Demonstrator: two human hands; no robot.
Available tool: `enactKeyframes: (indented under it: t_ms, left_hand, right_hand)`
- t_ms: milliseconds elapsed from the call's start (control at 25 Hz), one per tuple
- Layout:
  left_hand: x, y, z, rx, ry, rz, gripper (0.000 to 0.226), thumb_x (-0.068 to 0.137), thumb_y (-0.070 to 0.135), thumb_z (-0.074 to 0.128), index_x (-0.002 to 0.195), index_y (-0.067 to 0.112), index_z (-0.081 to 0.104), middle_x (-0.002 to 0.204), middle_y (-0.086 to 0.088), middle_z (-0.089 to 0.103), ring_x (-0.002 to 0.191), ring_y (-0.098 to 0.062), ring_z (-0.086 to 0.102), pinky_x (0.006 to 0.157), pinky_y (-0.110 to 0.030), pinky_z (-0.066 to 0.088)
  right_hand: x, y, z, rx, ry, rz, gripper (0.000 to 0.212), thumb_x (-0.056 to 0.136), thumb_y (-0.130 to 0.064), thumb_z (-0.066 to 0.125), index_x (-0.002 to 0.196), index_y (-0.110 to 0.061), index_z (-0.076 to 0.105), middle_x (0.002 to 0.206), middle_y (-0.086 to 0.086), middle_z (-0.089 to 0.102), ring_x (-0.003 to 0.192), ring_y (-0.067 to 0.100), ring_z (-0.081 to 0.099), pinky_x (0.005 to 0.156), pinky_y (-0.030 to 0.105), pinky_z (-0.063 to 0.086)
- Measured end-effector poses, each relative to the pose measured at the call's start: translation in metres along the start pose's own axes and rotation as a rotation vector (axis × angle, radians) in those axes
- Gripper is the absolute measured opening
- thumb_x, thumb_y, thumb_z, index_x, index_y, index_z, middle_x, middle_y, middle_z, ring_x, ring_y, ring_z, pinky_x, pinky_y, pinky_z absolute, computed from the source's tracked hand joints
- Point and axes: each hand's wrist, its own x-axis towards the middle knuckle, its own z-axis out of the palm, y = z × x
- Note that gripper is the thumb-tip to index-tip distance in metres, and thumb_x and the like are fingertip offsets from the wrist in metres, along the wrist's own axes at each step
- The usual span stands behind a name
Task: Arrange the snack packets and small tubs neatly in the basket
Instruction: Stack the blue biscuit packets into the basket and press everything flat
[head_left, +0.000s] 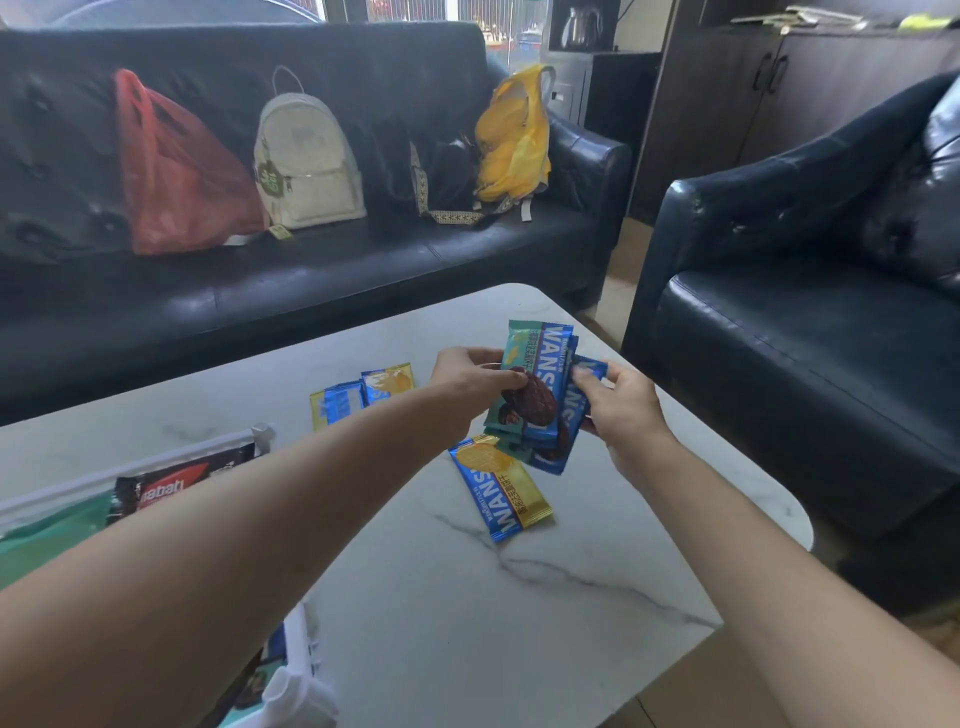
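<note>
Light, crinkly, slippery foil: best pinched flat across the stack of snack packets (537, 395), held upright above the bench (467, 613). Left hand (475, 382) and right hand (621, 405) both reaching forward, each grip closed on the stack's sides. White basket (130, 465) near left; loose packet (498, 486) lying below.
</note>
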Motion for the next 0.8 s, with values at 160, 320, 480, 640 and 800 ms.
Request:
enactKeyframes:
  t_ms: [160, 320, 480, 640, 800]
  left_hand:
    - [-0.026, 0.003, -0.009, 0.046, -0.057, -0.051, 0.039, 0.088, 0.008, 0.071, 0.126, 0.009, 0.061, 0.114, -0.017, 0.070, 0.106, -0.027, 0.068, 0.089, -0.046, 0.058]
    - [-0.048, 0.004, -0.022, 0.038, -0.100, -0.088, 0.039, 0.090, 0.006, 0.067, 0.128, 0.009, 0.056, 0.117, -0.021, 0.068, 0.107, -0.031, 0.068, 0.086, -0.045, 0.059]
    - [-0.061, 0.008, -0.034, -0.054, -0.053, -0.079, 0.028, 0.090, 0.000, 0.064, 0.118, 0.003, 0.061, 0.116, -0.022, 0.067, 0.106, -0.032, 0.068, 0.087, -0.046, 0.058]
    - [-0.075, 0.015, -0.054, -0.112, 0.051, -0.055, 0.021, 0.087, -0.004, 0.066, 0.107, 0.003, 0.063, 0.108, -0.017, 0.070, 0.099, -0.030, 0.069, 0.077, -0.042, 0.060]
    - [-0.093, 0.021, -0.077, -0.140, 0.044, -0.054, 0.027, 0.082, 0.001, 0.068, 0.108, 0.004, 0.064, 0.090, -0.013, 0.075, 0.077, -0.026, 0.074, 0.061, -0.035, 0.061]
  right_hand:
    - [-0.021, -0.019, 0.014, 0.049, -0.066, 0.108, 0.032, 0.105, -0.026, 0.037, 0.091, -0.016, 0.064, 0.077, 0.003, 0.073, 0.064, 0.011, 0.070, 0.052, 0.029, 0.054]
    - [-0.042, -0.037, 0.027, 0.038, -0.155, 0.138, 0.027, 0.099, -0.022, 0.042, 0.094, -0.009, 0.066, 0.083, 0.010, 0.074, 0.083, 0.024, 0.070, 0.079, 0.044, 0.058]
    - [-0.060, -0.043, 0.040, -0.011, -0.232, 0.114, 0.025, 0.091, -0.013, 0.062, 0.114, -0.004, 0.063, 0.105, 0.018, 0.072, 0.094, 0.031, 0.072, 0.082, 0.048, 0.060]
    - [-0.080, -0.046, 0.046, -0.241, -0.414, 0.143, 0.037, 0.093, -0.022, 0.057, 0.126, -0.037, 0.055, 0.111, 0.007, 0.068, 0.101, 0.025, 0.068, 0.073, 0.039, 0.060]
    - [-0.098, -0.058, 0.057, -0.191, -0.422, 0.175, 0.026, 0.093, -0.016, 0.056, 0.118, -0.026, 0.058, 0.105, 0.015, 0.067, 0.089, 0.029, 0.071, 0.057, 0.033, 0.058]
